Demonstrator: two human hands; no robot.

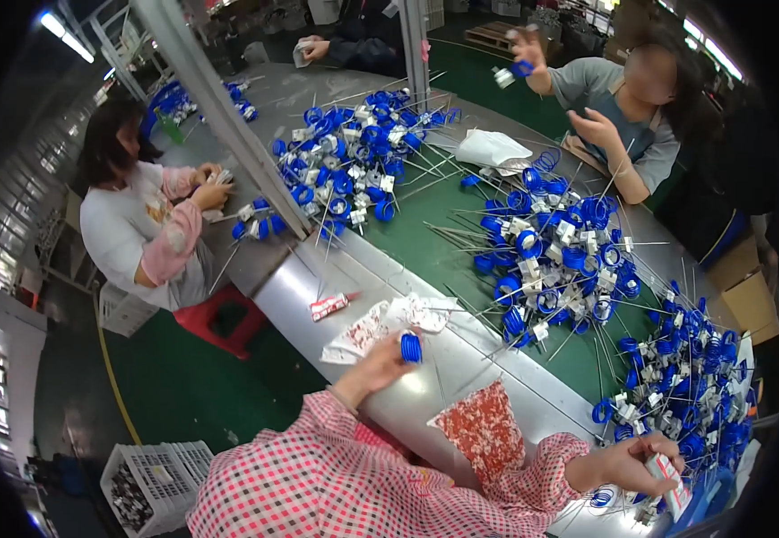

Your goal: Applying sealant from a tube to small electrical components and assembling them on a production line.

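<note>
My left hand (380,365), closed, grips a blue coil (411,348) above the metal table edge. Over at the lower right, my right hand (633,464) pinches a small white packet with red and green marks (667,480). Near the left hand lies a crumpled white cloth with red specks (380,329). A red-and-white patterned cloth (484,429) rests on the metal between my two arms. Beside my right hand rises a heap of blue coils with white blocks and thin metal rods (690,377).
A small red-and-white packet (328,308) lies left of the cloths. More coil heaps (555,255) cover the green belt, beneath a metal post (228,117). Co-workers sit at left and far right, one lifting a blue coil (521,69). White crates (158,484) and a red stool (225,321) stand left.
</note>
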